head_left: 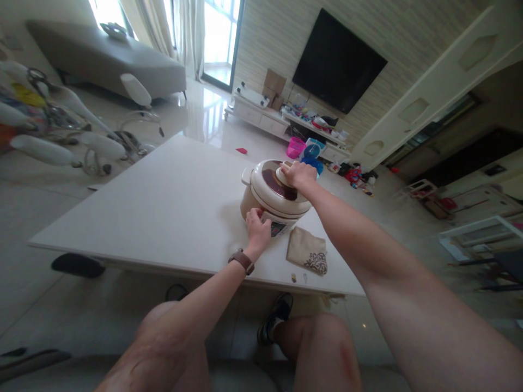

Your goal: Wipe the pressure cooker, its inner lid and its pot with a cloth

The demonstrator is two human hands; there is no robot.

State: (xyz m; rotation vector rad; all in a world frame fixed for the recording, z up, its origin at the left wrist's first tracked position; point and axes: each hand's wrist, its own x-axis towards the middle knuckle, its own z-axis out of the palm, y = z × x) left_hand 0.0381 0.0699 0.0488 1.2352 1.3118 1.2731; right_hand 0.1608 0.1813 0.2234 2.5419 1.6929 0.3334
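A cream and brown electric stew pot [249, 206] stands on the white table with its lid [268, 169] on. My right hand [301, 175] reaches over from the right, its fingers wrapped round the knob on top of the lid. Lower down, my left hand [258, 228] grips the front of the pot beside the control panel [279, 226], thumb and fingers against it. A brown watch is on the left wrist. In front of the pot lies a folded beige cloth [307, 250] with a dark scroll pattern, touched by neither hand.
The white table [163, 196] reaches left and away from me. Two small items [293, 277] lie near its front edge. Beyond are a pink basket [295, 147], a low cabinet [261, 118], a wall television [338, 60], a grey bench [110, 57] and white padded equipment [44, 151] at left.
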